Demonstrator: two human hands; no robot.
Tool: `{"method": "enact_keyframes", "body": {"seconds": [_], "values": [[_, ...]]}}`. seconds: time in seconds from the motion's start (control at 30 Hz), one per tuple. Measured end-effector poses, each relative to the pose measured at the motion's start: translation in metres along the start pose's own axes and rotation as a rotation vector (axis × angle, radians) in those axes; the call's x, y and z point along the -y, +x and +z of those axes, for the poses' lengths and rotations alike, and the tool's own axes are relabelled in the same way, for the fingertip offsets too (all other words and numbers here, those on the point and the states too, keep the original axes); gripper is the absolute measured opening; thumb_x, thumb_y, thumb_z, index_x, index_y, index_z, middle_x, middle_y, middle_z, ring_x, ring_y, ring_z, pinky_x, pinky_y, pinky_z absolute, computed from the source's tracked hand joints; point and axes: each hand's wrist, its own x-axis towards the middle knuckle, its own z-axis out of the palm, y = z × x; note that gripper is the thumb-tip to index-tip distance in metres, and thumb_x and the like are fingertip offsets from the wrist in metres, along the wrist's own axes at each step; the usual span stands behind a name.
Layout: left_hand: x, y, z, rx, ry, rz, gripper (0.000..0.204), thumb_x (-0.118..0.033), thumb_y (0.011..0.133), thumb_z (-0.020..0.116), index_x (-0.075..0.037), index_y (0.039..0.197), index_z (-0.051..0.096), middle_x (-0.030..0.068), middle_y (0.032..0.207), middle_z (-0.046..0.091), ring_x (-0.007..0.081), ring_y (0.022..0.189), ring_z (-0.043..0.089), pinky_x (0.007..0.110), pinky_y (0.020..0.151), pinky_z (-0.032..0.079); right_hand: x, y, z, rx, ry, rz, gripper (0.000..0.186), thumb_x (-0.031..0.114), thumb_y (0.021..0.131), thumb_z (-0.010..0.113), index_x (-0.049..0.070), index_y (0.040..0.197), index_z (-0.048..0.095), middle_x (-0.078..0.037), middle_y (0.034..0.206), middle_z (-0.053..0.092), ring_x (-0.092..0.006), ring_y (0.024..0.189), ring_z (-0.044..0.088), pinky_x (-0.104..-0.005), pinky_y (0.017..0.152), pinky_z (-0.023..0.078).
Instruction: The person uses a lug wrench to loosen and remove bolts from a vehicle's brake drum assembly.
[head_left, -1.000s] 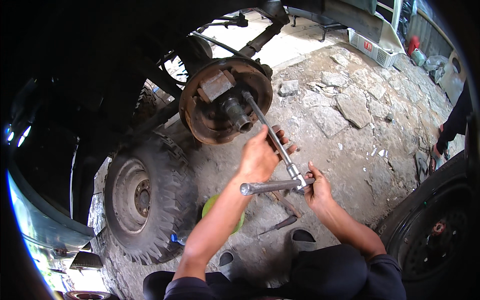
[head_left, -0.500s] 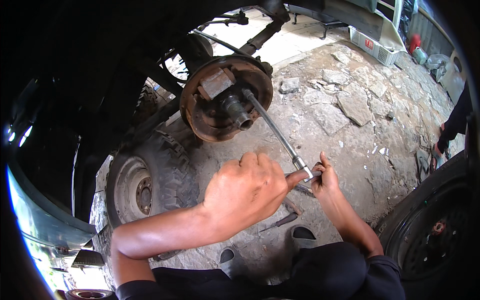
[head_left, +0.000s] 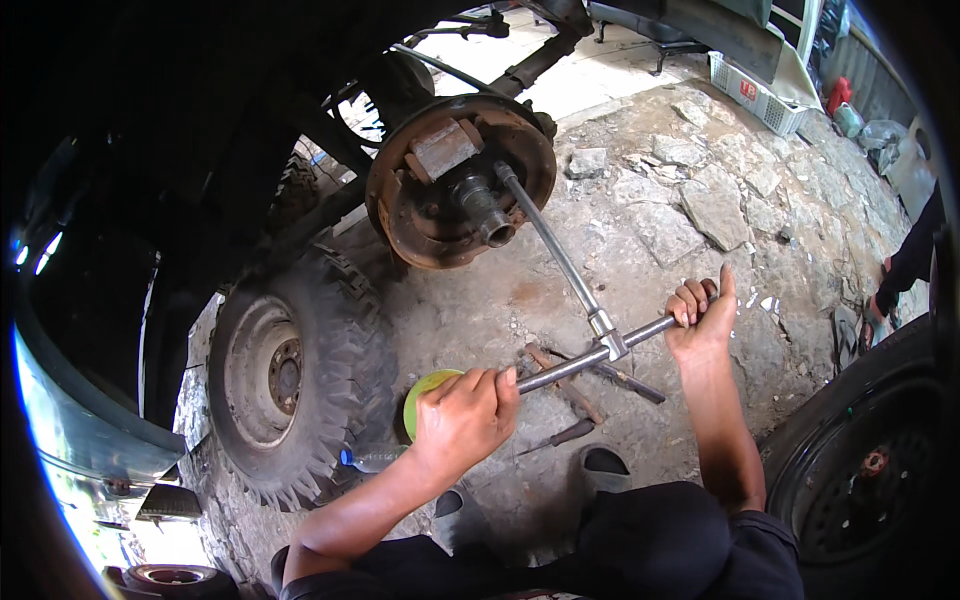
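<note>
A long steel socket wrench with a sliding T-bar [head_left: 560,262] reaches from the rusty brake backing plate [head_left: 405,232] down toward me. Its far end sits on a fastener right of the hollow axle spindle [head_left: 487,215]. My left hand [head_left: 465,415] is closed round the left end of the crossbar [head_left: 570,364]. Round the bar's right end wrap the fingers of my right hand [head_left: 703,312], the thumb sticking up. The bar slants, its right end farther from me. What the socket grips is hidden.
A treaded wheel [head_left: 290,375] stands at left, beside a green bowl [head_left: 425,395] and a bottle [head_left: 368,458]. Below the bar lie a hammer [head_left: 567,385] and a screwdriver [head_left: 560,436]. Another wheel [head_left: 860,450] is at right, stone slabs [head_left: 715,213] beyond, and a person's leg [head_left: 912,255] far right.
My hands were close together near the wrench head; now they are apart at the crossbar's two ends. My left hand moved left and down, uncovering the bar and green bowl; my right moved right.
</note>
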Motion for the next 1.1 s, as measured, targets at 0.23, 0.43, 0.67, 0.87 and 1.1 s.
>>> {"method": "enact_keyframes", "body": {"seconds": [0.23,0.43,0.67,0.87,1.1], "values": [[0.013,-0.044,0.074,0.265,-0.483,-0.479,0.047,-0.023,0.099,0.046,0.0,0.059,0.053,0.0203,0.048,0.049,0.0349,0.04,0.051,0.044,0.045,0.041,0.007,-0.037,0.051,0.195,-0.378,-0.249,0.046,0.026,0.092,0.062,0.018,0.063,0.027,0.006,0.048,0.022,-0.0063,0.036,0.019,-0.0241,0.033,0.016],[-0.013,-0.058,0.2,0.115,-1.213,-0.83,0.044,-0.029,0.101,0.042,-0.002,0.067,0.053,0.0032,0.056,0.047,0.0135,0.051,0.045,0.033,0.049,0.036,-0.007,-0.068,0.066,0.551,-0.656,-0.481,0.042,0.001,0.086,0.063,0.016,0.067,0.029,0.006,0.046,0.03,-0.005,0.034,0.025,-0.0246,0.032,0.023],[-0.068,-0.044,0.301,-0.236,-1.297,-0.903,0.043,-0.042,0.097,0.05,0.001,0.1,0.054,0.0072,0.082,0.057,0.0132,0.072,0.052,0.03,0.063,0.041,-0.043,-0.111,0.088,0.979,-1.263,-0.845,0.031,-0.001,0.08,0.067,0.006,0.063,0.043,0.001,0.049,0.043,-0.0032,0.044,0.043,-0.0246,0.04,0.033],[-0.08,0.003,0.212,-0.139,-1.72,-0.908,0.043,-0.044,0.097,0.05,-0.001,0.106,0.052,0.0075,0.086,0.055,0.0136,0.075,0.051,0.029,0.066,0.04,-0.048,-0.1,0.092,1.105,-1.205,-0.87,0.024,0.0,0.076,0.073,0.004,0.073,0.05,-0.004,0.053,0.049,-0.0109,0.037,0.047,-0.0231,0.038,0.037],[-0.074,0.038,0.117,-0.142,-1.869,-0.778,0.045,-0.046,0.097,0.049,-0.004,0.112,0.048,0.0078,0.09,0.054,0.0141,0.079,0.05,0.028,0.07,0.04,-0.044,-0.042,0.056,1.386,-0.825,-0.997,0.078,0.058,0.082,0.064,-0.003,0.124,0.041,-0.018,0.116,0.051,-0.0208,0.103,0.052,-0.0366,0.084,0.042]]}}
